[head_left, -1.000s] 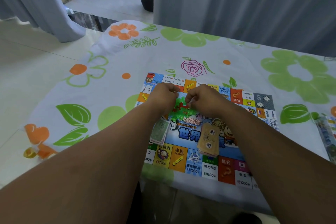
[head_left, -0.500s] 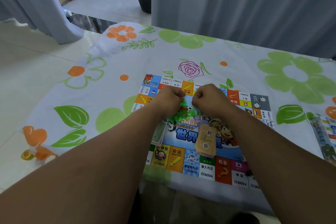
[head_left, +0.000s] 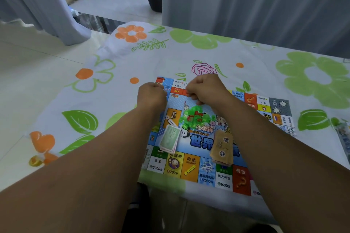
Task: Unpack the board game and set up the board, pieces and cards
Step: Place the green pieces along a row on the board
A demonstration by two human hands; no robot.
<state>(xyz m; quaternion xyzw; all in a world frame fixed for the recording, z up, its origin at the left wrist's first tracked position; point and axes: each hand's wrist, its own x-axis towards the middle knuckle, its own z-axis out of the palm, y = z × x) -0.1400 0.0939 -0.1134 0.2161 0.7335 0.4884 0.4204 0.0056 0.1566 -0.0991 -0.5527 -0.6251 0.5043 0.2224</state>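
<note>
Left hand [head_left: 151, 97] and right hand [head_left: 206, 89] hover with curled fingers over the far edge of the board [head_left: 206, 176], centre frame; whether they pinch anything cannot be told. Green pieces [head_left: 193, 117] lie heaped mid-board, with banknotes [head_left: 169, 139] and cards [head_left: 222, 147] lower down. The step is probably sorting pieces, and the next move calls for picking small ones from the heap.

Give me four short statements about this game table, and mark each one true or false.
1. The board lies unfolded on the flowered tablecloth. True.
2. The green and red pieces are heaped beside the board. False: they lie on its middle.
3. The green banknotes lie left of the tan cards. True.
4. Both hands lie flat on the board. False: the left hand and the right hand have curled fingers.
</note>
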